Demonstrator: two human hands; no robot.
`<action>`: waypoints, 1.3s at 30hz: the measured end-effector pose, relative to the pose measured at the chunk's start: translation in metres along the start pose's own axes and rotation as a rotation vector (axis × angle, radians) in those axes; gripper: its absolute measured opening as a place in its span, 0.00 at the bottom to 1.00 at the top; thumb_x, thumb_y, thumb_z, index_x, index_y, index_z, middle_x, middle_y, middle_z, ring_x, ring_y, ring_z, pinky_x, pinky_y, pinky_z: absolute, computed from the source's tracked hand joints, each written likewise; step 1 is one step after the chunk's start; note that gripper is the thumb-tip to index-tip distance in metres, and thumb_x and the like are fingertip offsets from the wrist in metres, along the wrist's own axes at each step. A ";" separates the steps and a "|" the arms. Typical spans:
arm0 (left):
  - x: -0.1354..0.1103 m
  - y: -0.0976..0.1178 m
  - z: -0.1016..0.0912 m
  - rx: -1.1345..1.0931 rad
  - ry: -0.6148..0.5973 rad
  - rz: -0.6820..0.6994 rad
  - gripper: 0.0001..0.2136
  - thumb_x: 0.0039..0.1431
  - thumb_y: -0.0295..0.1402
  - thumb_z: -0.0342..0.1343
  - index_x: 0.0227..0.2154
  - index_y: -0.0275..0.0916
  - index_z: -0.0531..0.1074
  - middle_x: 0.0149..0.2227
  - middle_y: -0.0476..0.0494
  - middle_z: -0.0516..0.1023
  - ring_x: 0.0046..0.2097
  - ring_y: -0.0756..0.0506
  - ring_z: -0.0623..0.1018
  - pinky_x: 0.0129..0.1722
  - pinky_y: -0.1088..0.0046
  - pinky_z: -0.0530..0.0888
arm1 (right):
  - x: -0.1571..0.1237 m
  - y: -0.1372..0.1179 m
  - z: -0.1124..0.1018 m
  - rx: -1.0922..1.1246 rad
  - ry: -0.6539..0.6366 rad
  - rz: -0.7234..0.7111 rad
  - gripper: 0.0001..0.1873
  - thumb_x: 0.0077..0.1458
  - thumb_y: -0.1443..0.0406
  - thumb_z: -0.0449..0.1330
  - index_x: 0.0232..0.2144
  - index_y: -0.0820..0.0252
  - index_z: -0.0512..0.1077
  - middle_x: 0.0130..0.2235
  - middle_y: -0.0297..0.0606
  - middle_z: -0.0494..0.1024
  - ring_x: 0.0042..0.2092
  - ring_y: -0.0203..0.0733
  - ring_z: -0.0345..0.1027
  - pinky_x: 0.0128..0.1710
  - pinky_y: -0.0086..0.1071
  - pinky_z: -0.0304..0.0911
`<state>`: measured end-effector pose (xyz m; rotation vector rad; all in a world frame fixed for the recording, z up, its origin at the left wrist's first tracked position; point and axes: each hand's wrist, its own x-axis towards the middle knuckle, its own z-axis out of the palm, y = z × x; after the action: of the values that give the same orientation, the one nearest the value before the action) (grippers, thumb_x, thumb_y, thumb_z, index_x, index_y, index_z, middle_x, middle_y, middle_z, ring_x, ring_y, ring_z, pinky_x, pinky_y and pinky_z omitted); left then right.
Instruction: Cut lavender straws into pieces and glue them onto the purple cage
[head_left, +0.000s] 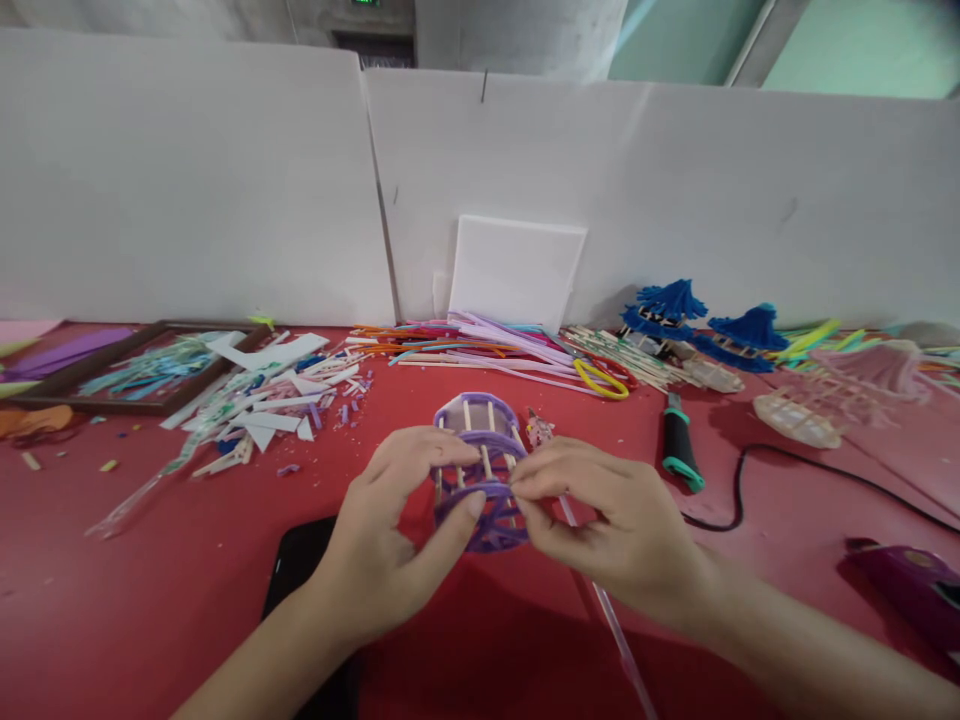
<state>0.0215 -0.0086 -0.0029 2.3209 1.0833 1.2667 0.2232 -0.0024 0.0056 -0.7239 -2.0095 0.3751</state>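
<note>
A small round model (486, 438) of pale wooden sticks and purple pipe-cleaner rings stands tilted above the red table, in the middle of the view. My left hand (397, 510) holds its left side, fingers over the upper rings and thumb against the lower one. At the right edge of the model, my right hand (607, 515) pinches with thumb and fingertips; anything small between them is hidden. A translucent glue stick (619, 640) lies under my right hand. Behind that hand shows a small pinkish piece (538, 428), too blurred to name.
Paper scraps (277, 400) and a brown frame (150, 405) lie left. Pipe cleaners (480, 345) and yellow-handled scissors (601, 380) are at the back. To the right are blue-roofed models (664, 305), a black-and-teal tool (679, 440), a black cord (739, 490) and a phone (296, 555) near my left wrist.
</note>
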 end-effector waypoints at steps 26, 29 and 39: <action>0.001 0.005 0.001 0.061 0.119 0.102 0.10 0.53 0.24 0.58 0.38 0.42 0.73 0.37 0.45 0.78 0.41 0.46 0.77 0.41 0.70 0.75 | -0.001 -0.015 0.009 0.403 0.050 0.492 0.04 0.48 0.70 0.60 0.27 0.60 0.75 0.27 0.35 0.79 0.28 0.35 0.73 0.28 0.25 0.72; 0.001 0.004 -0.001 0.080 0.097 0.144 0.09 0.54 0.23 0.57 0.37 0.43 0.74 0.37 0.44 0.78 0.40 0.46 0.78 0.40 0.70 0.76 | -0.002 -0.014 0.011 0.419 0.053 0.516 0.03 0.48 0.70 0.61 0.27 0.60 0.75 0.27 0.35 0.80 0.28 0.35 0.73 0.28 0.26 0.72; 0.003 0.006 -0.003 0.103 0.047 0.158 0.09 0.55 0.22 0.56 0.37 0.41 0.74 0.39 0.43 0.77 0.43 0.47 0.76 0.44 0.70 0.75 | -0.002 -0.010 0.008 0.539 0.050 0.504 0.02 0.50 0.68 0.62 0.29 0.60 0.75 0.28 0.35 0.79 0.30 0.34 0.73 0.31 0.25 0.71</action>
<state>0.0229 -0.0106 0.0042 2.5084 1.0196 1.3579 0.2133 -0.0109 0.0051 -0.8661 -1.5487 1.1304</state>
